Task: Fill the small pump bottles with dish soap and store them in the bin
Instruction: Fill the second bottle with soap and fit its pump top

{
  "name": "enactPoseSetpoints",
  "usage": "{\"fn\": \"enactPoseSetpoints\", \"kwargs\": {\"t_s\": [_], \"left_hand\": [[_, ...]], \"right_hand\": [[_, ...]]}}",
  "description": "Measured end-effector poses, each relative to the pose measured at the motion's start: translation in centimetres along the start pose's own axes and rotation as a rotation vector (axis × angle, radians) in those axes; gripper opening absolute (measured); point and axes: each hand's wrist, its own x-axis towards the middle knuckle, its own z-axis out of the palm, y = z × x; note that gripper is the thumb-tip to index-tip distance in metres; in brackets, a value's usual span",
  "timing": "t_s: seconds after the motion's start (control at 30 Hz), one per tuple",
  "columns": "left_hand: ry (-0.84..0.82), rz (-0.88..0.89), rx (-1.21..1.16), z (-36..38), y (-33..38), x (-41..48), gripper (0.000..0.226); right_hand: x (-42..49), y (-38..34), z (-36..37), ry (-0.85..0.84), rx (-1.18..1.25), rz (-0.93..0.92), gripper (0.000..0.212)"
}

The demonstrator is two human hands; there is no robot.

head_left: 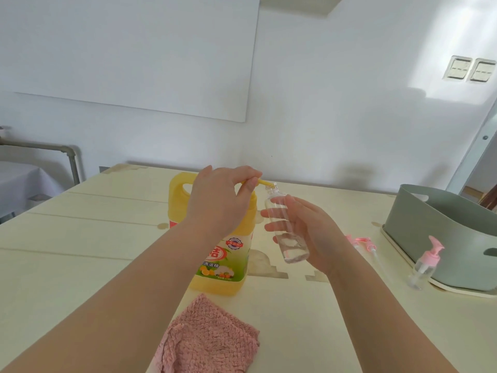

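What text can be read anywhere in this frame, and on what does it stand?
"洁": white character in the red logo on the dish soap jug, partly hidden.
"洗洁精": beneath it, on the same label.
Round badge above: too small to read.
Nothing else bears text.

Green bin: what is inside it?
Of the bin only bare inner wall shows; nothing sticks up past the rim. Its near wall hides the floor, so something low could lie there unseen.

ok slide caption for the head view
Left hand pinches the yellow spout at the clear bottle held in the right hand
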Motion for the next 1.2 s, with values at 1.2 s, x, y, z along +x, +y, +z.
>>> {"fn": "enactPoseSetpoints", "kwargs": {"t_s": [1.2], "left_hand": [[0.076,0.044,0.001,0.7,-0.7,-0.3,0.022]], "right_hand": [[0.3,-0.5,-0.6,0.003,-0.095,-0.014,0.048]]}}
